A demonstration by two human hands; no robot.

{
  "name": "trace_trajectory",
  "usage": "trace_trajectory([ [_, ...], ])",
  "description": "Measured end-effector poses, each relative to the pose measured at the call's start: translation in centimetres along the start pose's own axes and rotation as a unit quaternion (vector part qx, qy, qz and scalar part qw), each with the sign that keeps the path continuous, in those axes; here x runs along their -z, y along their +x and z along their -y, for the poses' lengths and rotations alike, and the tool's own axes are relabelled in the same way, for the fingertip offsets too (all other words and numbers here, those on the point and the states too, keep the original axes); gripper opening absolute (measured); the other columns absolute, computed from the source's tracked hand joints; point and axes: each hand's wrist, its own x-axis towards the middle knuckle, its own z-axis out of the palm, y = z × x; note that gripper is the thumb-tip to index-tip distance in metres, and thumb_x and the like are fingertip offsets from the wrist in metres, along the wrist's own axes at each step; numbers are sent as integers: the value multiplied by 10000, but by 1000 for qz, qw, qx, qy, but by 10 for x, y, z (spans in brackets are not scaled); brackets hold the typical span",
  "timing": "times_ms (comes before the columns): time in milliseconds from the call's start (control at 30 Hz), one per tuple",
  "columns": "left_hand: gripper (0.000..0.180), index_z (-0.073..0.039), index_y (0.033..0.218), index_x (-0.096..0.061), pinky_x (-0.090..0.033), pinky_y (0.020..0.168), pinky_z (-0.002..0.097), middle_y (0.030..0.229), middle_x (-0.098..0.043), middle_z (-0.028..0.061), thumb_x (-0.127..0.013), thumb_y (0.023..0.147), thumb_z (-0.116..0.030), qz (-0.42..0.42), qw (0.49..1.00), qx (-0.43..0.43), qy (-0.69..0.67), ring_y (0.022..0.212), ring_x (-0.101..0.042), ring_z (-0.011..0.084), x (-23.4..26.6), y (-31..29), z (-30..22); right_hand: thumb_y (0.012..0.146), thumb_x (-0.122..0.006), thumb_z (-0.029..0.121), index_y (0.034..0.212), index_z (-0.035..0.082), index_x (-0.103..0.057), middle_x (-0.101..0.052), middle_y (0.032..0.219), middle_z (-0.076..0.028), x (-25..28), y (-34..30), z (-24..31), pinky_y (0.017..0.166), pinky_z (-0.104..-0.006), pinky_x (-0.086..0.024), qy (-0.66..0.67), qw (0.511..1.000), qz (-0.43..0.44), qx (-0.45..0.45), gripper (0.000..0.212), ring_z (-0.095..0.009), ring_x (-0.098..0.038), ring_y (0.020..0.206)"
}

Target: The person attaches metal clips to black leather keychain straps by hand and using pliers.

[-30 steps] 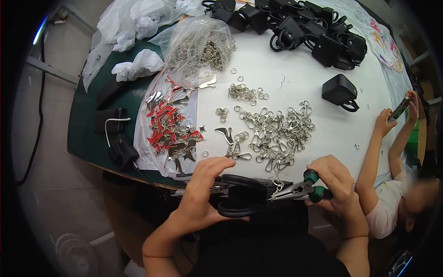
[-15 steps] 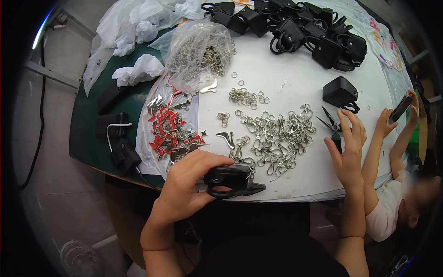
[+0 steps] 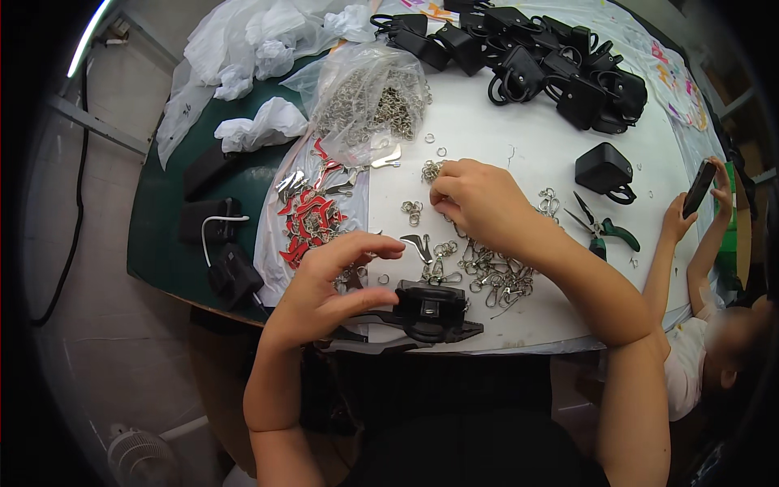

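While left hand (image 3: 324, 286) gapes beside black case (image 3: 432, 302) | right hand (image 3: 466, 199) at metal rings (image 3: 431, 170), grip unclear | rings likely light, stiff; pinch rims

Plain black clothing (image 3: 462, 430) covers the torso and lap below the near edge of the desk (image 3: 166, 231), matt and so dark that folds and seams are hard to make out. The left arm (image 3: 272, 385) and the right arm (image 3: 588, 296) are bare past the elbow, as far as they can be seen. Each forearm is smooth, narrow at the wrist and fuller toward the elbow, where a crease shows. The left grip (image 3: 320, 292) and the right grip (image 3: 480, 199) are bare hands with slim fingers.
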Motion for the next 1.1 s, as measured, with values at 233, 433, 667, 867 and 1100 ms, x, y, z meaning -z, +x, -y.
trace_trajectory([
  [233, 266, -54, 1036, -714, -508, 875, 350, 1050, -691, 81, -773, 778, -74, -9, 969, -99, 228, 1014, -633, 249, -8, 38, 19, 815, -744, 75, 905, 30, -732, -707, 844, -68, 15, -17, 5, 686, -320, -518, 240, 962, -80, -106, 101, -192, -642, 744],
  [433, 292, -82, 1032, -707, -492, 844, 380, 984, -658, 61, -777, 750, -105, 61, 927, -197, 315, 963, -591, 256, -12, 56, 28, 843, -743, 58, 913, -8, -727, -707, 823, -73, 25, -36, 6, 690, -258, -520, 378, 887, -112, -241, 98, -124, -641, 752],
  [667, 225, -70, 996, -644, -479, 844, 379, 931, -609, 62, -740, 797, -112, 122, 911, -155, 363, 955, -568, 268, -14, 59, 22, 887, -682, 24, 989, -1, -722, -693, 883, -85, 26, -61, 9, 704, -264, -520, 296, 929, -153, -161, 112, -138, -654, 761],
  [867, 195, -70, 896, -613, -481, 839, 377, 882, -584, 68, -757, 779, -130, 170, 888, -168, 393, 943, -566, 269, -8, 59, 11, 926, -624, -17, 1020, -39, -694, -680, 883, -51, 22, -67, 0, 752, -225, -525, 405, 885, -116, -197, 119, -92, -638, 788],
  [1100, 194, -59, 883, -612, -498, 777, 385, 845, -603, 75, -757, 761, -99, 221, 903, -71, 361, 842, -602, 267, 5, 61, 4, 918, -658, 13, 996, -40, -706, -713, 924, -68, 24, -71, -2, 756, -233, -548, 508, 828, -100, -216, 107, -108, -669, 815],
])
